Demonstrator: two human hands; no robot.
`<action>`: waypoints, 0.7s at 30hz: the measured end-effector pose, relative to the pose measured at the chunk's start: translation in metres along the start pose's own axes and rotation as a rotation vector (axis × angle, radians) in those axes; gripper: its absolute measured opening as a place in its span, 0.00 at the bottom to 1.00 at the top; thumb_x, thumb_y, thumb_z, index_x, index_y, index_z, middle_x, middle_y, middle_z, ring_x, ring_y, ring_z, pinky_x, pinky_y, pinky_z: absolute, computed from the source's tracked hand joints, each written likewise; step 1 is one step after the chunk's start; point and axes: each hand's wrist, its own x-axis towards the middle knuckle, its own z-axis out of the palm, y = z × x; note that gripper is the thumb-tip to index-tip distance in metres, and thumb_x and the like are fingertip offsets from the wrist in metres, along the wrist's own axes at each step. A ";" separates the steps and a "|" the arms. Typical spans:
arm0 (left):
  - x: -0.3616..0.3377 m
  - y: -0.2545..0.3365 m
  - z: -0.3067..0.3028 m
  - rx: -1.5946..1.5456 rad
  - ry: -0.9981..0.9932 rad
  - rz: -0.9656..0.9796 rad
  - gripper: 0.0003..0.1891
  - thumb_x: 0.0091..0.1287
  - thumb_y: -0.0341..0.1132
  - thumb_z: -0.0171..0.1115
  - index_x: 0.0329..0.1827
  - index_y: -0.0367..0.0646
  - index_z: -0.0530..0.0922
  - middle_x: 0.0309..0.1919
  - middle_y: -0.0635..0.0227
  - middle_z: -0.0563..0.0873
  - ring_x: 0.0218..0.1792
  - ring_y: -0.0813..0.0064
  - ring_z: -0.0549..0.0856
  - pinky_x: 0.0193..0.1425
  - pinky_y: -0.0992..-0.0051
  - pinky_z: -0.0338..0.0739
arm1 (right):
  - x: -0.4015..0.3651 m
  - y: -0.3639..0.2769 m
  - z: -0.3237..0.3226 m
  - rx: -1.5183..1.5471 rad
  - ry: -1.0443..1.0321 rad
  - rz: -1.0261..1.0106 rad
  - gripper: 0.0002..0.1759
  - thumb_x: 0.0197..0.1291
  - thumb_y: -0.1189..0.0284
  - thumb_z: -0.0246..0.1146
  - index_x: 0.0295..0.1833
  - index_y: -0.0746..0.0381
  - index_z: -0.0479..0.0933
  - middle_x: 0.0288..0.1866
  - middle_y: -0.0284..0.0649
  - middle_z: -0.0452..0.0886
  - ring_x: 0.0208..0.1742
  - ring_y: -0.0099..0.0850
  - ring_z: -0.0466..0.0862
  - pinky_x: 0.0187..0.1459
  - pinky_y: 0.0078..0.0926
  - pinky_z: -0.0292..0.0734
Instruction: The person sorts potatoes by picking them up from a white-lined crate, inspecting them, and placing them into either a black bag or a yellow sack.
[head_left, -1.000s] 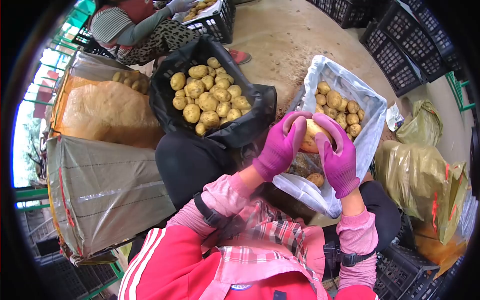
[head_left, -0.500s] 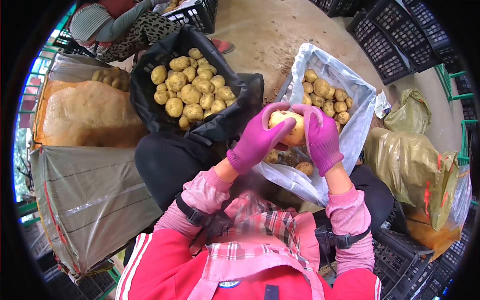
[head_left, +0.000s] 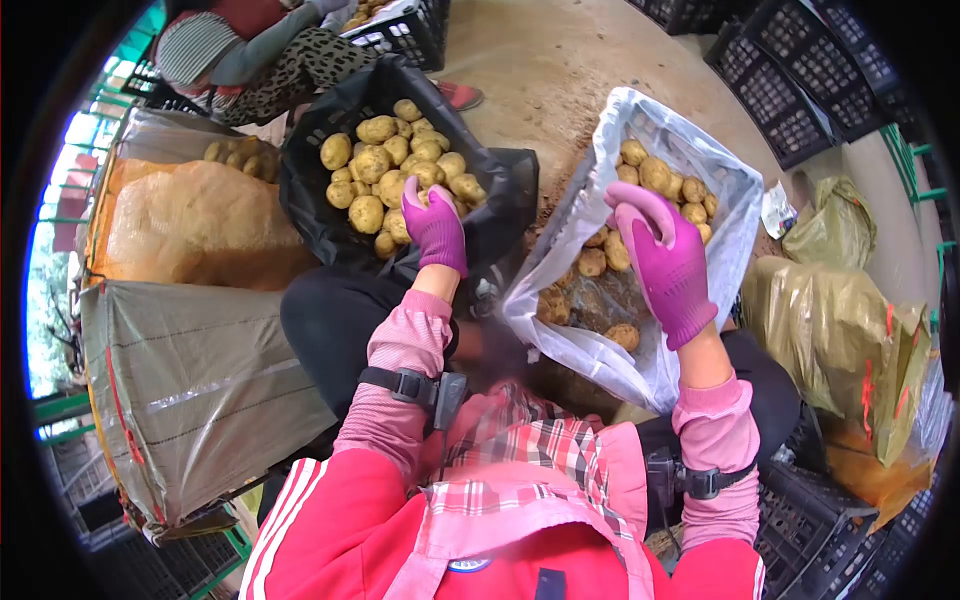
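Observation:
My left hand point(head_left: 437, 232), in a purple glove, is over the near side of the black-lined crate point(head_left: 300, 190) of potatoes point(head_left: 367, 213). Its fingers are apart, with a potato point(head_left: 428, 174) just beyond the tips; contact cannot be made out. Above the white-lined crate point(head_left: 735, 215) is my right hand point(head_left: 668, 262), also gloved in purple, fingers parted and nothing visible between them. Potatoes point(head_left: 655, 174) lie at that crate's far end, and others point(head_left: 622, 336) rest nearer me beside loose dirt.
Another person point(head_left: 245, 60) sits at the upper left beside a black crate point(head_left: 415, 35). Filled sacks point(head_left: 195, 225) and a grey cover point(head_left: 200, 390) are on the left. Black crates point(head_left: 770, 90) stand at the upper right, with greenish bags point(head_left: 825, 330) below.
My hands have separated. The potato they held together is no longer between them. My left hand has moved left to the black-lined crate, and my right hand slightly right over the white-lined one.

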 end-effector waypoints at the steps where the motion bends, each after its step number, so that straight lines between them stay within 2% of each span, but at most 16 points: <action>1: -0.011 0.009 0.007 -0.049 -0.054 0.136 0.21 0.69 0.30 0.59 0.63 0.32 0.75 0.59 0.47 0.80 0.61 0.51 0.80 0.69 0.62 0.71 | 0.001 -0.011 -0.014 -0.032 0.014 -0.038 0.15 0.69 0.72 0.64 0.58 0.65 0.82 0.49 0.40 0.87 0.52 0.25 0.85 0.53 0.23 0.79; 4: -0.057 0.087 0.003 -0.127 -0.414 0.445 0.19 0.68 0.31 0.62 0.61 0.35 0.77 0.56 0.50 0.83 0.58 0.52 0.82 0.68 0.61 0.73 | 0.002 -0.051 -0.067 -0.116 0.092 -0.254 0.14 0.72 0.71 0.61 0.59 0.63 0.83 0.49 0.41 0.88 0.51 0.27 0.86 0.54 0.23 0.80; 7: -0.101 0.097 0.037 -0.267 -0.889 0.464 0.21 0.67 0.34 0.64 0.62 0.38 0.78 0.56 0.51 0.84 0.56 0.51 0.84 0.63 0.62 0.77 | -0.003 -0.070 -0.113 -0.051 0.195 -0.177 0.14 0.73 0.70 0.60 0.58 0.64 0.83 0.46 0.41 0.88 0.50 0.27 0.88 0.53 0.24 0.82; 9: -0.125 0.108 0.055 0.035 -1.247 0.427 0.20 0.67 0.38 0.64 0.60 0.38 0.79 0.53 0.50 0.85 0.55 0.49 0.84 0.61 0.61 0.78 | -0.011 -0.054 -0.128 -0.082 0.200 -0.192 0.15 0.72 0.68 0.62 0.57 0.65 0.82 0.46 0.42 0.88 0.48 0.29 0.88 0.52 0.24 0.82; 10: -0.138 0.093 0.074 0.241 -1.336 0.505 0.22 0.67 0.43 0.66 0.60 0.42 0.79 0.52 0.50 0.86 0.53 0.52 0.87 0.58 0.61 0.80 | -0.016 -0.047 -0.136 -0.099 0.206 -0.195 0.16 0.71 0.68 0.63 0.57 0.65 0.82 0.46 0.43 0.88 0.48 0.30 0.88 0.51 0.24 0.82; 13: -0.155 0.058 0.117 0.877 -1.725 0.778 0.29 0.63 0.49 0.67 0.61 0.39 0.76 0.52 0.48 0.86 0.52 0.49 0.87 0.55 0.57 0.80 | -0.042 -0.045 -0.142 -0.362 0.033 -0.090 0.20 0.74 0.62 0.60 0.63 0.63 0.80 0.55 0.43 0.86 0.55 0.30 0.86 0.56 0.26 0.80; 14: -0.159 0.046 0.129 1.018 -1.797 0.836 0.29 0.63 0.49 0.66 0.61 0.38 0.76 0.51 0.47 0.86 0.51 0.49 0.87 0.54 0.56 0.80 | -0.047 -0.046 -0.143 -0.421 -0.020 -0.113 0.20 0.71 0.63 0.63 0.61 0.63 0.80 0.53 0.44 0.86 0.53 0.32 0.87 0.55 0.28 0.80; 16: -0.161 0.006 0.141 1.147 -1.797 0.925 0.28 0.63 0.47 0.65 0.61 0.37 0.76 0.49 0.46 0.86 0.49 0.47 0.87 0.50 0.53 0.79 | -0.061 -0.050 -0.140 -0.478 -0.098 -0.195 0.20 0.65 0.63 0.67 0.58 0.63 0.81 0.49 0.45 0.86 0.50 0.37 0.87 0.53 0.33 0.81; 17: -0.160 -0.016 0.143 1.159 -1.754 0.938 0.28 0.63 0.47 0.64 0.61 0.37 0.77 0.48 0.45 0.86 0.48 0.46 0.87 0.48 0.52 0.79 | -0.069 -0.052 -0.136 -0.472 -0.128 -0.258 0.20 0.63 0.62 0.68 0.56 0.62 0.81 0.47 0.46 0.86 0.48 0.40 0.87 0.52 0.36 0.81; 21: -0.147 -0.103 0.147 1.072 -1.578 0.996 0.26 0.64 0.44 0.60 0.61 0.35 0.77 0.45 0.42 0.86 0.44 0.43 0.86 0.41 0.47 0.77 | -0.093 -0.051 -0.129 -0.486 -0.156 -0.472 0.22 0.63 0.61 0.68 0.58 0.62 0.80 0.50 0.46 0.85 0.51 0.41 0.86 0.54 0.38 0.80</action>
